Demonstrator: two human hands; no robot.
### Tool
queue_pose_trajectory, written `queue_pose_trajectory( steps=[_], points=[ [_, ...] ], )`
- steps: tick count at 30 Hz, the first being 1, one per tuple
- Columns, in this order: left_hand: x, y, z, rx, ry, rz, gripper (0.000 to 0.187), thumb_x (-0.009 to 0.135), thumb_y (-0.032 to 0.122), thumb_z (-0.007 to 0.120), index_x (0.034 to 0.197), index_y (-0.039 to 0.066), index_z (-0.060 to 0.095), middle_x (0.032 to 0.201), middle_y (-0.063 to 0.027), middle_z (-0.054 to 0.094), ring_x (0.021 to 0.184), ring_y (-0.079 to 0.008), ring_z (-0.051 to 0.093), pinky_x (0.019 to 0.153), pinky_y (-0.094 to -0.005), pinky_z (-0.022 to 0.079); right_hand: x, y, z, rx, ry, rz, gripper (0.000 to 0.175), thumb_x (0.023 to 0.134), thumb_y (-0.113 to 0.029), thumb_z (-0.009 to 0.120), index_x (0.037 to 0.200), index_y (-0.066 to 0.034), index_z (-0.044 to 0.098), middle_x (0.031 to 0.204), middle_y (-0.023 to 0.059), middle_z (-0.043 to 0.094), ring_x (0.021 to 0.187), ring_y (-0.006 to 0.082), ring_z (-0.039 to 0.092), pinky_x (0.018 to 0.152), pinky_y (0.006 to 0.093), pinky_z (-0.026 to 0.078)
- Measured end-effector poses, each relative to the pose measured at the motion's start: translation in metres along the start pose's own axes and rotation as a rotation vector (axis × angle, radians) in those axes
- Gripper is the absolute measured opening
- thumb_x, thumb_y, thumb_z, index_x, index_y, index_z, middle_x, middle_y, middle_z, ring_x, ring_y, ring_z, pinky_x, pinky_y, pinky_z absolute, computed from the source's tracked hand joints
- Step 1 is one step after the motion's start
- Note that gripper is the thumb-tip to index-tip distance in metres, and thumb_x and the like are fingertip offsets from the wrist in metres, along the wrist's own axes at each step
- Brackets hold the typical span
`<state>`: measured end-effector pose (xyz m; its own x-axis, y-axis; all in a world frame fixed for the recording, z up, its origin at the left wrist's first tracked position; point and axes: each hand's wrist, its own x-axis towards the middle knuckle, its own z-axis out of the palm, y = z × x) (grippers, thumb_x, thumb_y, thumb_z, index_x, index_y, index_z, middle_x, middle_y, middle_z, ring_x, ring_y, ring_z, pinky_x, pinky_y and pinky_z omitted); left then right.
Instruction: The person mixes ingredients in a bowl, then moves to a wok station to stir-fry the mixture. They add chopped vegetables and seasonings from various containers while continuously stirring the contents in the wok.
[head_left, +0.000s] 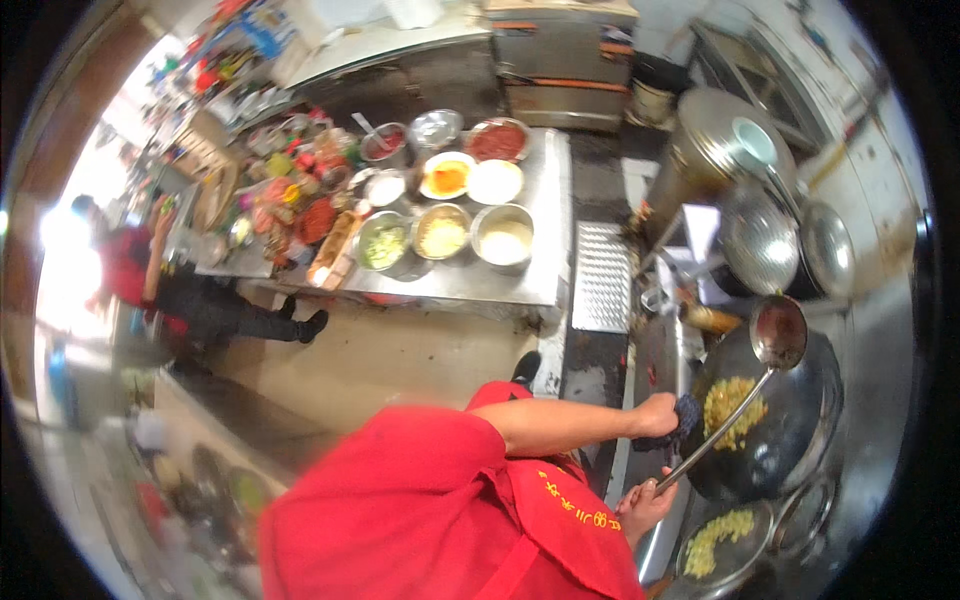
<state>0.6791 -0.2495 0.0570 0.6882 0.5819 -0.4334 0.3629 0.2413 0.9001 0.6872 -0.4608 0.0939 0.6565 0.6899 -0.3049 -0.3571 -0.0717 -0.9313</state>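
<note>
My left hand (654, 415) grips a dark cloth (687, 417) at the near rim of a large black wok (795, 420). Diced yellowish food (731, 412) lies in the wok, on the side nearer me. In my right hand (646, 501) is the long handle of a metal ladle (780, 334), which crosses above the wok. Its bowl is over the wok's left part and looks dark reddish inside; whether it holds anything is unclear. Right of the wok, a round strainer (759, 529) holds more pale yellow diced pieces (712, 544).
Beyond the wok's left side stand a perforated metal strainer (759, 236) and a large lidded pot (694, 142). A steel table (544, 184) at my left bears several metal bowls of ingredients. Another person (217, 307) in red and black stands behind me.
</note>
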Motion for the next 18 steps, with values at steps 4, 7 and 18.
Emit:
queue_pose_trajectory(
  steps=[4,7,18],
  points=[
    [-0.052,-0.048,-0.112,-0.418,-0.150,0.168,0.023,0.098,0.021,0.065,0.105,0.000,0.071,0.090,-0.0035,0.070,0.087,-0.0127,0.061,0.082,-0.0331,0.052,0.031,-0.035,0.091,0.099,-0.481,0.135,0.039,0.096,-0.013,0.065,0.125,-0.0035,0.041,0.066,0.0014,0.045,0.038,0.0106,0.044,0.033,0.0265,0.038],
    [-0.099,-0.088,-0.209,-0.765,0.215,0.224,0.021,0.102,0.010,0.056,0.117,0.007,0.070,0.109,-0.0028,0.073,0.094,-0.0115,0.066,0.087,-0.0333,0.055,0.044,-0.029,0.191,-0.027,-0.701,0.321,0.033,0.095,-0.006,0.061,0.122,-0.0042,0.042,0.066,0.0015,0.045,0.039,0.0114,0.043,0.033,0.0271,0.038],
    [-0.376,-0.185,-0.513,-1.070,1.119,0.605,0.030,0.104,0.019,0.047,0.119,0.001,0.067,0.100,-0.0081,0.073,0.085,-0.0192,0.071,0.078,-0.0361,0.061,0.021,0.136,0.629,-0.667,-1.445,-0.100,0.027,0.105,-0.020,0.054,0.095,0.0013,0.068,0.065,0.0020,0.061,0.054,0.0147,0.061,0.054,0.0297,0.048]
  ],
)
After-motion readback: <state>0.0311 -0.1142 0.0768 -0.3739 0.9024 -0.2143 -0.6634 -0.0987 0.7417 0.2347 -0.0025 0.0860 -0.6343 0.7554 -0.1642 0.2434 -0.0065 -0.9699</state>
